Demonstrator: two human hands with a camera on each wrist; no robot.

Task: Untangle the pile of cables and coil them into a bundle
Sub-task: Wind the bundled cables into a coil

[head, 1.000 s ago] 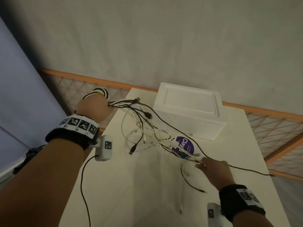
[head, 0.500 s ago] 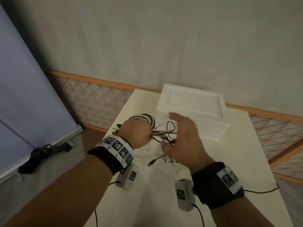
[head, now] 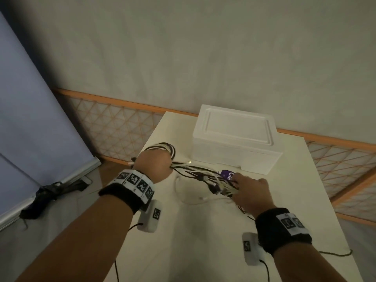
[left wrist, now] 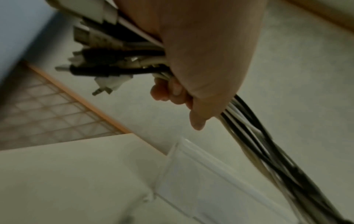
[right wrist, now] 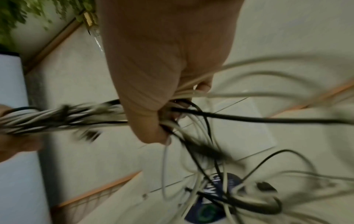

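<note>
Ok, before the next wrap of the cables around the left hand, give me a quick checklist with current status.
1. Left hand grips the coil: ok.
2. Right hand holds the cables running from it: ok.
3. Plug ends gathered at left fist: ok.
4. Loose tails untangled: not ok, loops hang over the purple disc.
5. Clear of white box: ok.
6. Knots inside bundle: cannot tell.
</note>
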